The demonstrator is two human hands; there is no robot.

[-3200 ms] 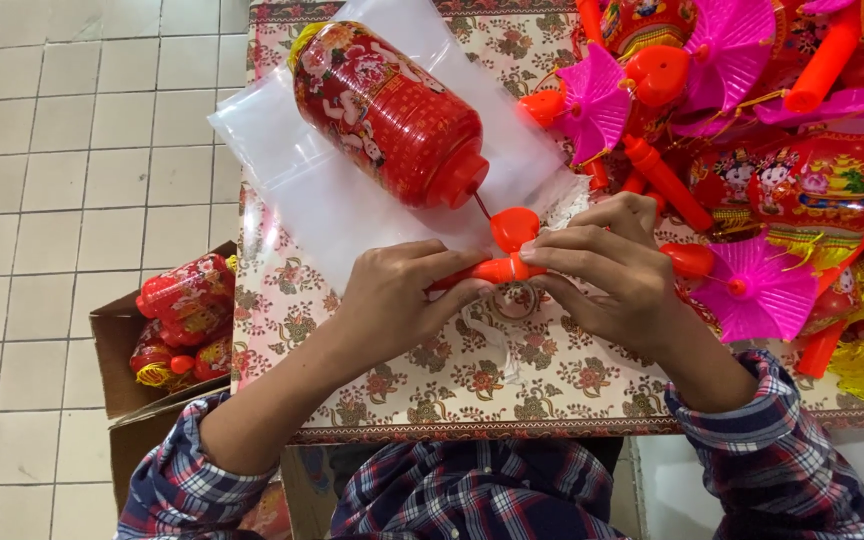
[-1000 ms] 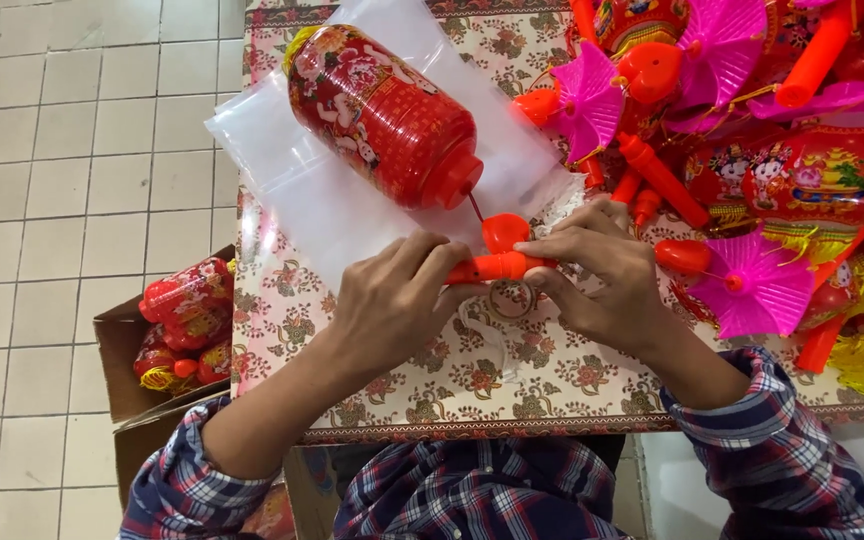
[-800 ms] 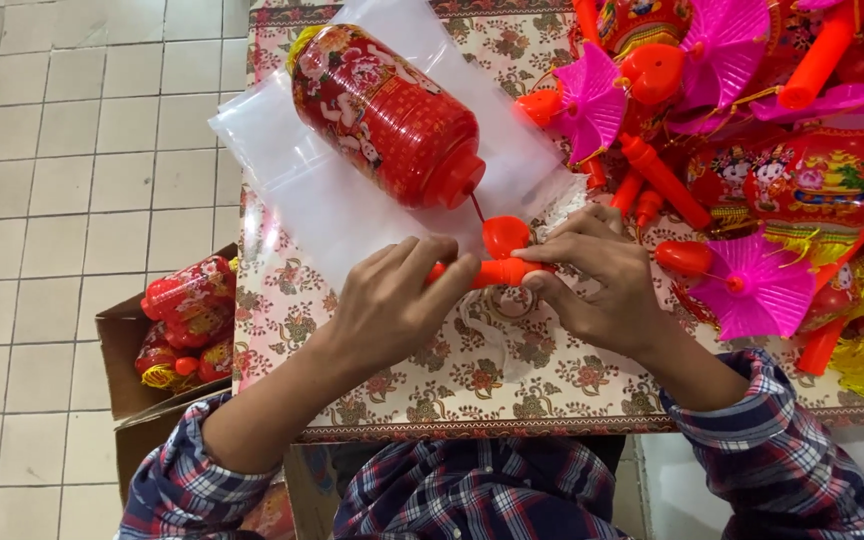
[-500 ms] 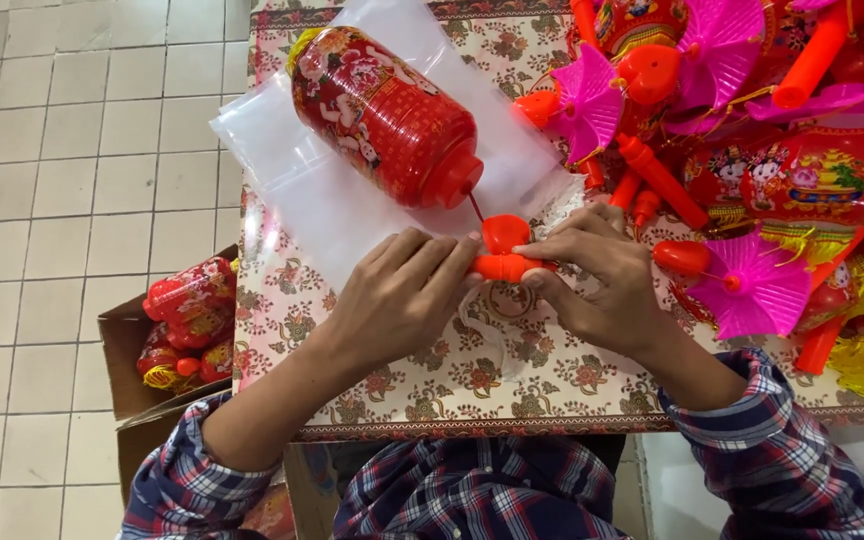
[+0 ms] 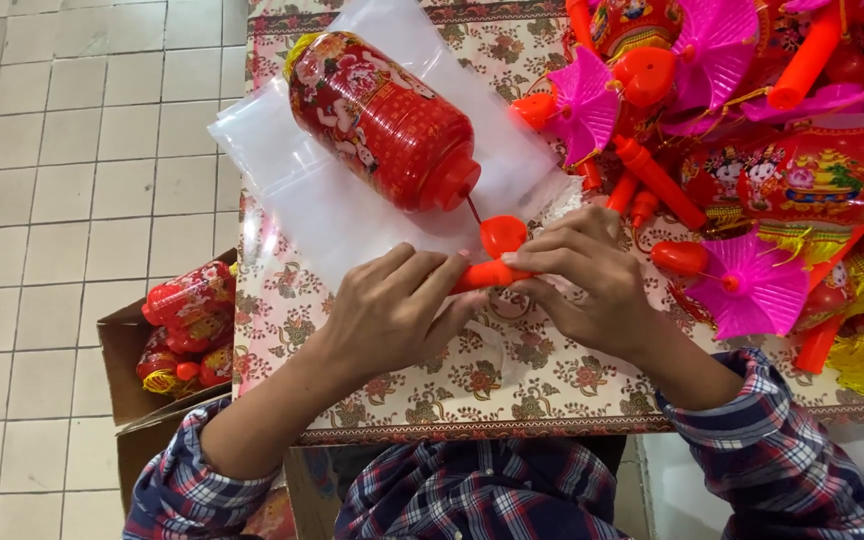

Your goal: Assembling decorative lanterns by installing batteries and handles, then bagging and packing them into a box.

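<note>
Head view: patterned table (image 5: 402,390), clear plastic sheet (image 5: 322,200) on it, red cylinder lantern (image 5: 377,120) lying on sheet. Left hand (image 5: 387,315) and right hand (image 5: 582,285) both pinch orange handle (image 5: 487,275), probably wired to lantern.

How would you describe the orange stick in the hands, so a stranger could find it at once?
Start at the flowered tablecloth and the big red lantern lying on clear plastic sheets. Just below the lantern's orange cap, the left hand and right hand meet on a short orange stick. Unlike the loose orange sticks at the pink fans, it lies between both hands.
</note>
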